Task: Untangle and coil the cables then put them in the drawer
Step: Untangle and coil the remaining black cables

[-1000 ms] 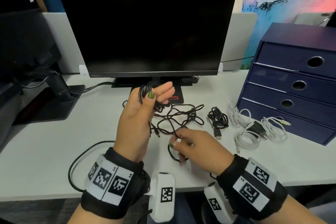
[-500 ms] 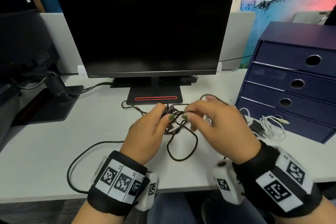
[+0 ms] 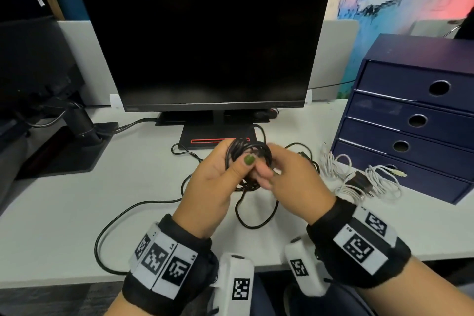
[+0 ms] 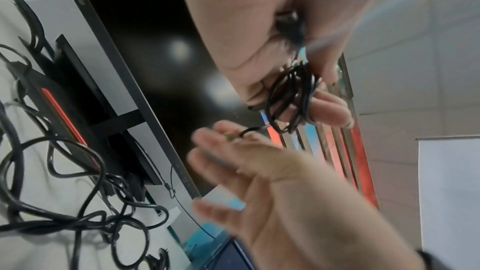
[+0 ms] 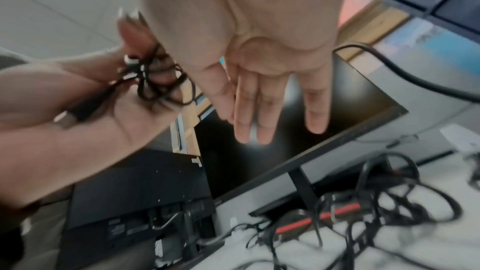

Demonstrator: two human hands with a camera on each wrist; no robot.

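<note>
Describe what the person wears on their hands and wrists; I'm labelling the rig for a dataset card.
Both hands are bare. The left hand has a green-painted thumbnail. Each wrist carries a black fabric band with white panels printed with black square codes, plus a white camera block bearing its own code underneath.

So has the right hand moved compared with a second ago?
Yes. The right hand has come up off the desk and away from the desk's near edge, toward the monitor stand, meeting the left hand at the black cable coil.

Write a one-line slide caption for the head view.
Left hand holds a coiled black cable while the right hand winds it, before the monitor.
</note>
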